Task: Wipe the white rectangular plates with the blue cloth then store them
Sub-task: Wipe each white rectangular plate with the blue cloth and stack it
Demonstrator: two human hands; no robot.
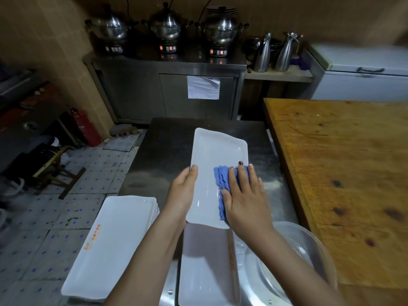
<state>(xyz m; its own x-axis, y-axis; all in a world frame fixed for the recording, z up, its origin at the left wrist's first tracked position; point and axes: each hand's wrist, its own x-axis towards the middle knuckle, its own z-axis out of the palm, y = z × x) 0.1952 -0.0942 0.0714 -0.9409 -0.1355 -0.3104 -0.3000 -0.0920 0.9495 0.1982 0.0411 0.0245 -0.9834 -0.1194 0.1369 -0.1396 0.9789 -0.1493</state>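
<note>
**Cloth pressed flat on the plate**

Your left hand (pixel 184 191) has its grip clamped on the white rectangular plate (pixel 212 155) at its left long edge, thumb on the rim and fingers probably beneath. Your right hand (pixel 245 199) lies flat with fingers straight, pressing the blue cloth (pixel 221 177) onto the plate's right side, over the middle of the steel surface (pixel 167 151).

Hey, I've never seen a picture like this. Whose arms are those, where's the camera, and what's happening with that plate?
There is no machine here: one wide-angle camera sits on a person's head and looks down at their own bare arms. The left hand grips a white rectangular plate by its edge, over a steel counter. The right hand presses a blue cloth flat on that plate. A stack of similar plates lies lower left, another plate lies nearest the body, and a clear round container sits lower right, beside a wooden table.
</note>
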